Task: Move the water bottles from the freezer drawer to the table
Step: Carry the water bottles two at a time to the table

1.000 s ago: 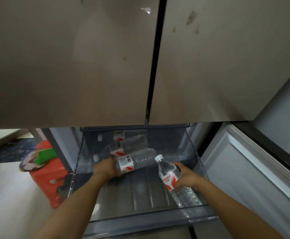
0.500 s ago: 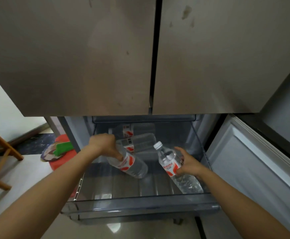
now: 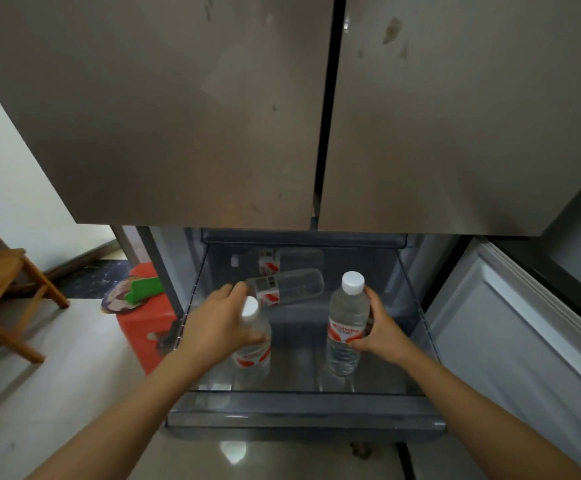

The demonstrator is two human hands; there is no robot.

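— So, where are the hands?
— Both are low in the middle of the frame. The left hand (image 3: 220,327) is wrapped round the shoulder of a clear plastic water bottle with a white cap and red-and-white label (image 3: 252,356), fingers curled over its upper part, the cap showing beside the hand.
— And the other?
— The right hand (image 3: 381,329) clasps a second clear capped bottle (image 3: 346,323) at its label, thumb across the front, fingers behind. That one stands upright, right of centre. The left one is close to upright too.
— Are they out of the drawer?
— No, both are inside the translucent grey freezer drawer (image 3: 303,407), which is pulled out across the lower middle. Whether their bases touch its floor I cannot tell.
— Anything else in there?
— Two more bottles lie on their sides at the back, just above the left hand: the nearer lying bottle (image 3: 292,287) and the farther lying bottle (image 3: 282,259) behind it, necks pointing left.
— And around the drawer?
— Two brushed metal fridge doors (image 3: 178,116) fill the upper frame, shut, with a dark seam between them. A pale open lower door (image 3: 507,341) stands at the right. At the left, a red plastic stool (image 3: 140,327) sits beside the drawer with a green object (image 3: 143,289) on top, and a light wooden seat (image 3: 2,292) stands at the far left.
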